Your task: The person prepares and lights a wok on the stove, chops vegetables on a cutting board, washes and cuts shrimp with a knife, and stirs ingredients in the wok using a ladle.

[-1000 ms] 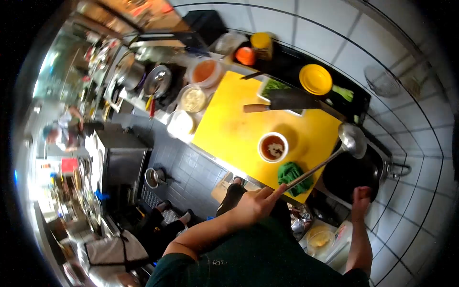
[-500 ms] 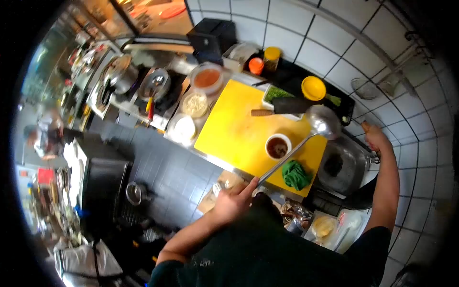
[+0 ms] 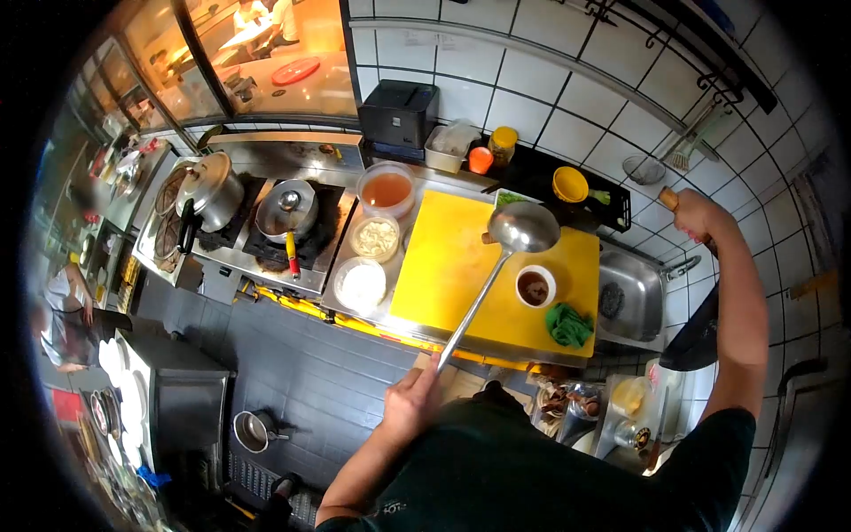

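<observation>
My left hand is closed around the long metal shaft of a ladle, whose bowl hangs above the far part of a yellow cutting board. Just right of the bowl, a white cup of brown liquid stands on the board, with a bunched green cloth beside it. Raised near the tiled wall, my right hand grips a wooden handle. Below it, a dark pan shows beside my forearm. My arm hides whether handle and pan are joined.
A sink lies right of the board. Tubs of orange liquid, pale pieces and white contents line its left. A lidded pot and a small pan sit on the stove. Another person stands far left.
The ladle bowl has swung left, from over the sink side to above the board. My right hand has risen along the wall with the wooden handle, and the dark pan has shifted up and right.
</observation>
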`<state>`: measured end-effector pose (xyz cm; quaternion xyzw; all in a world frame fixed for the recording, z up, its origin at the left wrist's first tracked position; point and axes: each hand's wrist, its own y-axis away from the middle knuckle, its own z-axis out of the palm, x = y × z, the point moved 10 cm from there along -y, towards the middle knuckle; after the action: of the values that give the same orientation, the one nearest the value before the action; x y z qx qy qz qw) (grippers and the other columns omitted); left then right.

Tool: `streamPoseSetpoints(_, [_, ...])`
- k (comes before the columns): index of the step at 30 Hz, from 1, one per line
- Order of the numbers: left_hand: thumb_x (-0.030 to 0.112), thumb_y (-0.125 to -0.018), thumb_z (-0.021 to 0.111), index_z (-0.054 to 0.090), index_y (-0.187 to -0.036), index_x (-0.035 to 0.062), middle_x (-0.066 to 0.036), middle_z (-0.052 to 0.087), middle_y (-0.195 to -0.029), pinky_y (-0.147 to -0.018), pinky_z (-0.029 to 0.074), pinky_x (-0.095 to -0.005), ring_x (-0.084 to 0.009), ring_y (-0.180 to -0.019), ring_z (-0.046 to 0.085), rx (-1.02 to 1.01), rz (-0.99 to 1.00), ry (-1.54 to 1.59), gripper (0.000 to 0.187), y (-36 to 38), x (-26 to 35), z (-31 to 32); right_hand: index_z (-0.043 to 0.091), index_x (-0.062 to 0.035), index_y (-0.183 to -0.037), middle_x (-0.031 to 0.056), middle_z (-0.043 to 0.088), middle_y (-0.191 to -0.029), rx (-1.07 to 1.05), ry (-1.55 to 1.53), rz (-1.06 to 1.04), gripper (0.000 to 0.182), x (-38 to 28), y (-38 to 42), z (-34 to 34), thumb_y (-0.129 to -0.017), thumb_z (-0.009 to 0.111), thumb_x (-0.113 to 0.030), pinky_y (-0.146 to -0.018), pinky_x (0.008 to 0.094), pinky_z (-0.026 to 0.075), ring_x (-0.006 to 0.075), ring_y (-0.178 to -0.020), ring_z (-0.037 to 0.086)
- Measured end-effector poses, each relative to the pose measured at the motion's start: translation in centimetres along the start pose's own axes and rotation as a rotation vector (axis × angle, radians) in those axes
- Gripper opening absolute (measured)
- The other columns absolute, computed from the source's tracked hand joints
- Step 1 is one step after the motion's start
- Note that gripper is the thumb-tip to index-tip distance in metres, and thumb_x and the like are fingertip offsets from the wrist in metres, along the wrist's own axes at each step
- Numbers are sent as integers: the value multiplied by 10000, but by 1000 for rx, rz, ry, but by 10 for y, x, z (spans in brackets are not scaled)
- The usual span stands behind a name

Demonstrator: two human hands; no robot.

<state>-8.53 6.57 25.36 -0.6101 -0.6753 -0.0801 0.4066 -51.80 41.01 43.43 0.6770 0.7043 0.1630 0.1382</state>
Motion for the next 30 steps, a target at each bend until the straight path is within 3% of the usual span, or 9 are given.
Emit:
streamPoseSetpoints(2, [-6, -782, 712, 587, -1325, 41, -159, 664, -811, -578, 555, -397, -331, -652, 662, -54, -72, 45, 559, 6, -15, -8, 572, 35, -826, 104, 589, -638, 18, -76, -25, 99, -21, 27, -12, -745, 613, -4, -438, 350, 470, 204, -485, 573])
streamPoseSetpoints(8, [-31, -805, 701, 566, -1329, -7, -203, 682, -870, -640, 549, -346, -254, -678, 678, -70, -105, 313, 542, 11, -33, -39, 525, -31, -911, 37, 514, -613, 213, -555, -216, 210, -37, 109, -65, -751, 659, -17, -404, 311, 435, 134, -459, 506])
streamPoseSetpoints(11, [-47, -831, 669, 535, -1370, 26, -163, 705, -911, -618, 574, -338, -235, -732, 706, -65, -88, 376, 560, 14, -35, -49, 511, -70, -948, -4, 469, -611, 236, -868, -340, 242, -27, 142, -74, -776, 681, -47, -406, 276, 401, 99, -448, 455])
streamPoseSetpoints(17, [-98, -854, 656, 498, -1390, 66, -60, 684, -900, -499, 503, -248, -86, -616, 612, -123, -545, 1029, 582, 51, -48, -38, 525, -109, -962, -56, 446, -622, 434, -1251, -487, 202, -41, 218, -68, -847, 685, -149, -472, 223, 363, 68, -496, 447])
streamPoseSetpoints(18, [-140, -832, 651, 477, -1390, 75, -73, 664, -844, -456, 458, -216, -80, -556, 579, -114, -525, 1063, 623, 47, -37, -48, 527, -112, -967, -61, 446, -622, 452, -1309, -493, 200, -34, 224, -62, -855, 684, -166, -483, 220, 363, 67, -506, 451])
streamPoseSetpoints(23, [-153, -823, 554, 414, -1393, -18, -140, 570, -699, -346, 432, -240, -158, -378, 506, -9, -465, 1442, 602, 42, 3, -85, 528, -103, -983, -39, 460, -646, 331, -1554, -829, 203, -68, 235, -24, -845, 677, -99, -522, 237, 377, 79, -528, 443])
streamPoseSetpoints(27, [-76, -829, 580, 469, -1355, -76, -216, 637, -801, -339, 467, -244, -192, -428, 583, 91, -568, 1505, 538, 54, 15, -111, 497, -120, -941, -21, 449, -673, 159, -1645, -959, 233, -110, 233, 31, -826, 682, -36, -525, 264, 374, 88, -533, 425])
streamPoseSetpoints(28, [-95, -822, 569, 498, -1330, -100, -208, 634, -793, -355, 492, -242, -193, -458, 608, 128, -643, 1474, 514, 56, 24, -117, 482, -117, -924, -4, 464, -693, 212, -1680, -886, 258, -116, 233, 44, -817, 670, 24, -531, 272, 394, 98, -538, 434])
streamPoseSetpoints(30, [-100, -828, 562, 514, -1313, -116, -194, 637, -807, -366, 511, -249, -189, -487, 627, 125, -711, 1399, 488, 63, 33, -124, 471, -106, -913, 19, 475, -720, 184, -1673, -996, 266, -130, 236, 69, -822, 639, 79, -548, 285, 416, 113, -548, 440])
